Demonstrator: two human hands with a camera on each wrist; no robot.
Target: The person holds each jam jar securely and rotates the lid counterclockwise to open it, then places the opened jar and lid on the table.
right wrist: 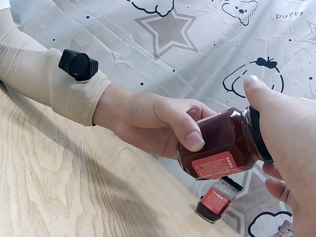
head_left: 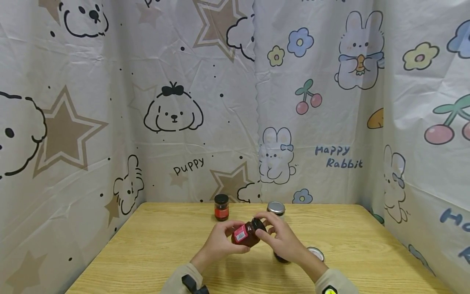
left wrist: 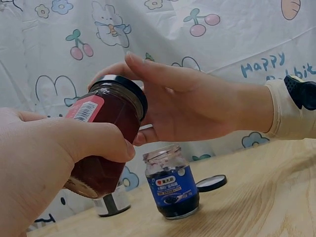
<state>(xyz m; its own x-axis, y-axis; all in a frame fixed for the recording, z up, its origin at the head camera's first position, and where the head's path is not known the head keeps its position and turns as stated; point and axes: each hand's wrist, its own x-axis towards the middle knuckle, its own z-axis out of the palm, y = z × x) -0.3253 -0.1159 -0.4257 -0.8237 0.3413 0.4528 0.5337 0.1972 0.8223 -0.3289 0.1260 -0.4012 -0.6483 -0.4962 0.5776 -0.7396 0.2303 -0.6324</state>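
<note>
My left hand [head_left: 224, 241] grips a glass jar [head_left: 247, 234] of dark red contents by its body. The jar is tilted, its black lid [left wrist: 126, 89] toward my right hand [head_left: 280, 234] and its pink label with a barcode showing. Fingers and thumb of the right hand curl around the lid, which sits on the jar's mouth. Below them, an uncovered jar with a blue label [left wrist: 172, 190] and dark contents stands upright on the table, mostly hidden by the right hand in the head view.
A loose lid [head_left: 316, 253] lies beside the blue-labelled jar on the wooden table [head_left: 165, 245]. Farther back stand a red-labelled jar with a black lid [head_left: 221, 207] and a jar with a silver lid [head_left: 276, 208]. Printed curtains [head_left: 176, 163] surround the table's back and sides.
</note>
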